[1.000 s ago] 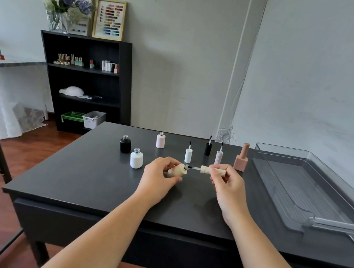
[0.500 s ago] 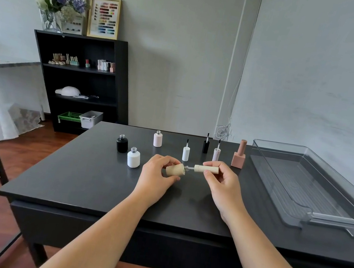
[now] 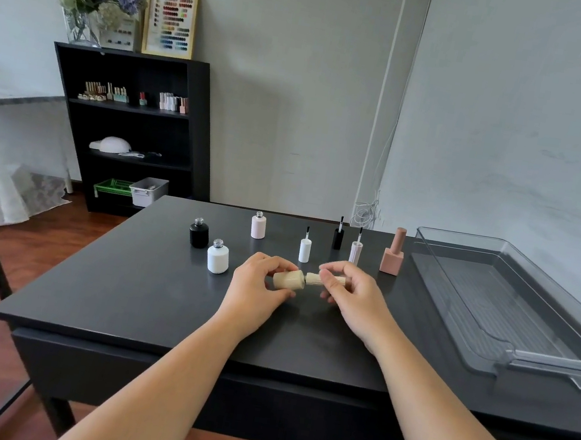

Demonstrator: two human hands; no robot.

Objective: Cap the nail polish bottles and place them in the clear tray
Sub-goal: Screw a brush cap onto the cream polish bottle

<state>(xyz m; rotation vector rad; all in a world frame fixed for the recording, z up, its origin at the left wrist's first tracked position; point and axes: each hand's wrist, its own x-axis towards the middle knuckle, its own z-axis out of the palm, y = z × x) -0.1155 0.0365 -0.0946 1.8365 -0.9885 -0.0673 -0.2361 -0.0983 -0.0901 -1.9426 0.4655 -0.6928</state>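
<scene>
The small beige glass bottle (image 3: 287,280), axis lying three-to-nine o'clock, is gripped by the left hand (image 3: 258,283), while its beige cylindrical cap (image 3: 315,279), seemingly seated at the neck, is pinched by the right hand (image 3: 353,294).

Five bottles (image 3: 217,257): three open, one capped, one in hand. Three loose caps (image 3: 304,250), one tray (image 3: 510,363).

A nail salon: framed colour-swatch chart (image 3: 171,23) tops a black bookshelf (image 3: 132,126) holding rows of polish bottles (image 3: 172,102).
</scene>
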